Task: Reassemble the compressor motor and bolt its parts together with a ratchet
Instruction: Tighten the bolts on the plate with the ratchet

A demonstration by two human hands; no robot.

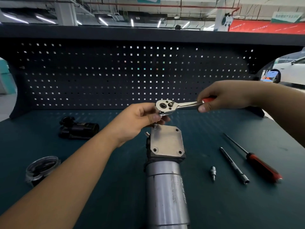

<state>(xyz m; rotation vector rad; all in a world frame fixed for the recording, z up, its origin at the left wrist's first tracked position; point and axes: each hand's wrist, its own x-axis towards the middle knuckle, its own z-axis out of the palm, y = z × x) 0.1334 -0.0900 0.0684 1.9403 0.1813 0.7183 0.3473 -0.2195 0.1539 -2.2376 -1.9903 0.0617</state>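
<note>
Motor first: grey metal cylindrical compressor motor [165, 187] sits mid-bench on the dark teal benchtop [214, 129]. Its long axis runs from the near edge away toward the black perforated pegboard [115, 73]. The square silver end plate [166, 141] is at the far end, its face turned up to the camera. Fastener points show at three plate corners; the far-left corner is hidden under the fingers. Clear round jar [42, 169] stands at the left, near the forearm, with something dark inside that I cannot identify. Chrome ratchet with a red grip [166, 105] is held level above that far-left corner, head to the left and handle pointing right. Left hand [137, 123] has its fingers curled, and thumb and fingertips pinch the small silver drive piece [162, 115] under the ratchet head. Right hand [226, 95] is wrapped closed round the red grip, with the thumb tip beneath the shank. Black cylindrical motor part [77, 128] lies at the far left of the bench. To the right of the motor lie a small loose silver socket bit [213, 172], a slim steel extension bar [234, 165] and a red-and-black-handled screwdriver [252, 161], all apart from one another.
</note>
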